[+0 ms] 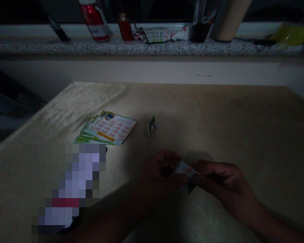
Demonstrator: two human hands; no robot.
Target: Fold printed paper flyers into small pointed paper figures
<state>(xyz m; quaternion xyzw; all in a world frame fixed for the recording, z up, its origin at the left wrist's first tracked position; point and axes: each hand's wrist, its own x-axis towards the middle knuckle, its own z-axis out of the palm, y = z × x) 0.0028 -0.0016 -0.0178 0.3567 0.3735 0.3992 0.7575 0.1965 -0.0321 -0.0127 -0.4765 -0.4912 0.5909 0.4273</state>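
Between my two hands is a small folded paper card (184, 168), printed with red and dark marks on white. My left hand (164, 168) pinches its left side, and my right hand (218, 179) grips its right edge with thumb and fingers. A dark blue part of the card shows below my fingers. Beyond my left hand a small folded green-and-white paper piece (151, 127) stands on the table. To its left lies a fanned stack of printed cards (111, 128), green-edged with rows of red print.
A pixelated bright object (76, 185) lies at the left of the table (230, 111). Along the speckled sill (152, 50) stand a red can (95, 22), a small red bottle (125, 28), crumpled paper (157, 35), a dark bottle (201, 23) and a beige cylinder (230, 20).
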